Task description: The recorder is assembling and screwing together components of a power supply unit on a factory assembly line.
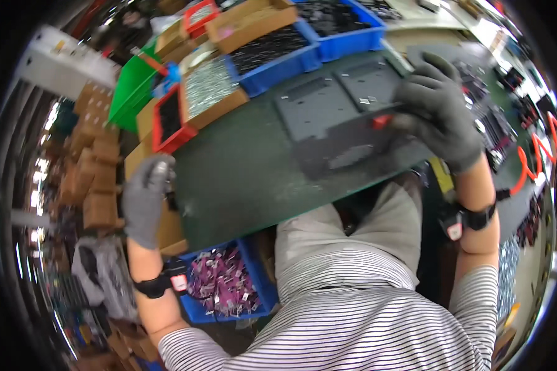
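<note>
Both hands wear grey gloves. My left hand (145, 203) is raised at the table's left edge, its fingers curled together; anything between them is too small to make out. Over the right side of the table, my right hand (436, 108) is closed, with a blurred red piece (382, 122) at its thumb tip. Beneath and beside that hand lie flat dark grey panels (312, 108) that look like laptop bottom covers. The nearest panel (346, 151) reaches toward the table's front edge and has a lighter oval patch.
Along the back of the dark green table (223, 179) stand blue bins (278, 71) of black parts, a carton (211, 89) of clear pieces and a red tray (170, 120). A blue bin (226, 281) of purple parts sits below left. An orange coiled hose (526, 164) hangs at right.
</note>
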`<state>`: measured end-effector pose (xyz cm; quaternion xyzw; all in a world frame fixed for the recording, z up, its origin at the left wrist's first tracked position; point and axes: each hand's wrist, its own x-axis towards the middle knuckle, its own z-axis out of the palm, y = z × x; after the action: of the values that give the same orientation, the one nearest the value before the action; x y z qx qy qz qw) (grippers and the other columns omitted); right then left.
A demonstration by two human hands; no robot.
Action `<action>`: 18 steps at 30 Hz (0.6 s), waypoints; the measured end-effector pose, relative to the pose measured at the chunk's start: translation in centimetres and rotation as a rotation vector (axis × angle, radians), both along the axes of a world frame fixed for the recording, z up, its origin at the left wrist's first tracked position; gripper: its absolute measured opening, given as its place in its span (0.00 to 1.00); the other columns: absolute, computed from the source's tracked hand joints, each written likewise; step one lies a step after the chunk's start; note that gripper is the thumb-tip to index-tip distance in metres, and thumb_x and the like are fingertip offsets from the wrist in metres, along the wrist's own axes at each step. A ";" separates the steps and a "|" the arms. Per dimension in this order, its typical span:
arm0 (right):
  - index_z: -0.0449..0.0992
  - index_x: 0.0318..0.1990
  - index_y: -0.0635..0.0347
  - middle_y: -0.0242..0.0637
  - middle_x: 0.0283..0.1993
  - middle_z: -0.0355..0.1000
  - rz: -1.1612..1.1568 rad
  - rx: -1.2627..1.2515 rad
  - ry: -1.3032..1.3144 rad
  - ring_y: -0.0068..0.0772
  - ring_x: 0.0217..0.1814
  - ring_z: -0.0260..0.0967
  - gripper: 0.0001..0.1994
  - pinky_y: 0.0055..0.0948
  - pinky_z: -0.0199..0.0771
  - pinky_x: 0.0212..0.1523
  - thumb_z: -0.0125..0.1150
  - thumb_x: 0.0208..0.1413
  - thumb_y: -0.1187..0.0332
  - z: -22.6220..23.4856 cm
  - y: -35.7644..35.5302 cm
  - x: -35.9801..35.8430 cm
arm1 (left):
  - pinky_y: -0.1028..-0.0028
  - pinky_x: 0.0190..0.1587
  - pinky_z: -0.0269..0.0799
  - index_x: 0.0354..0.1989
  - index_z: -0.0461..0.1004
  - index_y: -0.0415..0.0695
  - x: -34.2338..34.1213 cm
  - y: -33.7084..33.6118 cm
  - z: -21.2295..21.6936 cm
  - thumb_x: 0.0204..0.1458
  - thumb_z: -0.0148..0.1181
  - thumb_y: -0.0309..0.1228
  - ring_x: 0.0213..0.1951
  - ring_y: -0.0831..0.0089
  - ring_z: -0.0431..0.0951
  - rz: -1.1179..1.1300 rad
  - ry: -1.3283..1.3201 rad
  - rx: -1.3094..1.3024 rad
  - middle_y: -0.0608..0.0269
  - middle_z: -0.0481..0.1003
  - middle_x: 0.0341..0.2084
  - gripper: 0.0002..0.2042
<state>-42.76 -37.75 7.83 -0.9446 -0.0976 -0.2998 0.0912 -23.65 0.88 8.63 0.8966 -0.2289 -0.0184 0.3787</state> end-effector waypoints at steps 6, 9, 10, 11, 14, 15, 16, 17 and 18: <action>0.70 0.28 0.62 0.39 0.30 0.67 -0.047 -0.022 0.150 0.46 0.39 0.64 0.15 0.45 0.50 0.59 0.59 0.39 0.58 1.0 1.4 0.3 | 0.70 0.37 0.70 0.39 0.75 0.42 0.5 14.8 -7.5 0.52 0.54 0.40 0.33 0.66 0.77 0.529 0.102 0.434 0.56 0.77 0.30 0.15; 0.69 0.30 0.65 0.44 0.34 0.66 -0.132 -0.111 0.031 0.48 0.43 0.62 0.15 0.45 0.50 0.59 0.58 0.38 0.62 -0.1 2.0 0.6 | 0.66 0.42 0.70 0.40 0.75 0.43 -0.9 19.9 -10.1 0.51 0.54 0.42 0.40 0.57 0.76 0.611 0.116 0.488 0.51 0.76 0.35 0.16; 0.69 0.31 0.66 0.45 0.35 0.65 -0.171 -0.155 0.043 0.48 0.45 0.61 0.15 0.45 0.49 0.59 0.57 0.38 0.63 -0.4 2.0 0.5 | 0.66 0.43 0.70 0.40 0.76 0.44 -1.4 21.2 -10.8 0.50 0.54 0.42 0.41 0.57 0.76 0.622 0.125 0.496 0.51 0.76 0.36 0.16; 0.69 0.31 0.67 0.46 0.36 0.66 -0.173 -0.128 0.063 0.49 0.46 0.61 0.15 0.45 0.49 0.60 0.56 0.38 0.63 -0.9 1.8 0.4 | 0.65 0.45 0.69 0.40 0.76 0.45 -1.4 22.3 -11.5 0.50 0.53 0.43 0.42 0.56 0.75 0.643 0.155 0.502 0.51 0.76 0.37 0.16; 0.68 0.32 0.69 0.48 0.39 0.66 -0.172 -0.089 0.047 0.49 0.47 0.61 0.16 0.44 0.51 0.59 0.49 0.45 0.62 -2.2 0.3 0.1 | 0.64 0.45 0.69 0.40 0.76 0.46 -0.6 24.8 -13.2 0.50 0.51 0.44 0.43 0.54 0.74 0.667 0.193 0.539 0.51 0.75 0.37 0.17; 0.68 0.32 0.70 0.49 0.39 0.66 -0.171 -0.048 0.073 0.49 0.47 0.61 0.16 0.44 0.52 0.58 0.45 0.48 0.61 -2.5 -0.6 -0.2 | 0.64 0.45 0.69 0.40 0.76 0.46 0.1 25.3 -13.7 0.50 0.51 0.44 0.42 0.54 0.74 0.663 0.201 0.576 0.51 0.75 0.37 0.17; 0.68 0.33 0.70 0.49 0.40 0.66 -0.191 0.016 0.103 0.48 0.48 0.61 0.17 0.44 0.52 0.58 0.41 0.52 0.60 -2.9 -1.7 -0.5 | 0.64 0.45 0.69 0.40 0.76 0.46 1.0 25.8 -14.0 0.50 0.51 0.44 0.42 0.54 0.74 0.669 0.210 0.603 0.50 0.75 0.37 0.17; 0.69 0.35 0.69 0.47 0.42 0.67 -0.122 0.074 0.097 0.46 0.49 0.62 0.17 0.42 0.54 0.58 0.39 0.54 0.62 -3.3 -3.0 -0.9 | 0.64 0.45 0.69 0.40 0.76 0.46 2.0 26.1 -14.3 0.50 0.51 0.44 0.42 0.55 0.74 0.654 0.241 0.618 0.51 0.75 0.37 0.17; 0.71 0.38 0.68 0.45 0.44 0.68 -0.087 0.136 0.102 0.44 0.51 0.62 0.17 0.40 0.55 0.58 0.37 0.57 0.64 -3.7 -4.2 -1.3 | 0.64 0.45 0.69 0.40 0.76 0.46 3.1 26.3 -14.5 0.50 0.50 0.44 0.42 0.55 0.75 0.639 0.269 0.631 0.52 0.76 0.37 0.17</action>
<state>-44.06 -41.98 4.13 -0.9537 -0.0310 -0.2609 0.1468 -20.51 27.18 -5.84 0.9831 0.1265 -0.0859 0.1005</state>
